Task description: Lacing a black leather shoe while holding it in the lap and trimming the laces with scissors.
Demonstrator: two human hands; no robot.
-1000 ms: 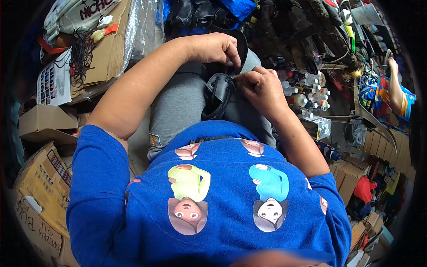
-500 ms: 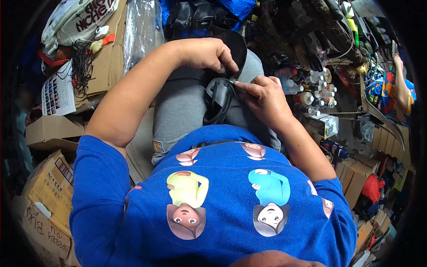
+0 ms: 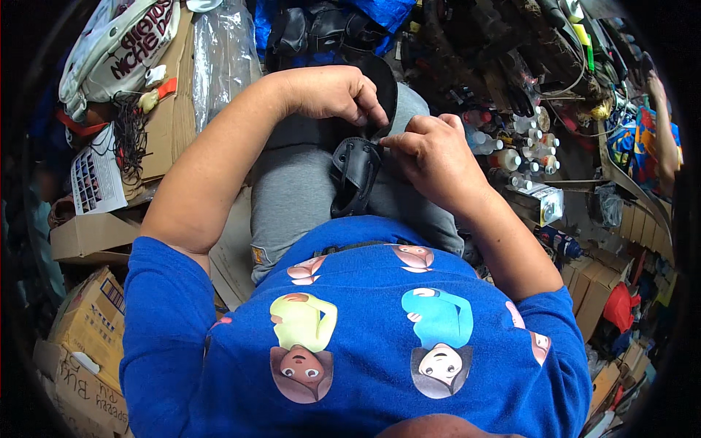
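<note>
A black leather shoe [image 3: 356,166] with lacing eyelets and stitched edges lies in my lap, between my grey-trousered thighs. My left hand [image 3: 343,95] reaches over its far part, fingers curled down and closed at the shoe's edge. Around that hand curves a dark, sole-like black piece [image 3: 387,77], and whether it belongs to the same shoe I cannot tell. From the right, my right hand [image 3: 438,152] comes in with thumb and forefinger pinched close beside the eyelet flap. What it pinches is too small to make out.
Small bottles [image 3: 537,150] stand in a cluster to the right. Black shoes or bags [image 3: 321,29] lie ahead on blue plastic. Cardboard boxes [image 3: 95,237], a white bag [image 3: 120,51] and dark cords [image 3: 131,139] crowd the left. Another person's arm [image 3: 663,124] shows at far right.
My right hand has shifted slightly, with its fingers more curled near the eyelet flap. A light tip seen by its forefinger earlier no longer shows. The left hand stays about where it was.
</note>
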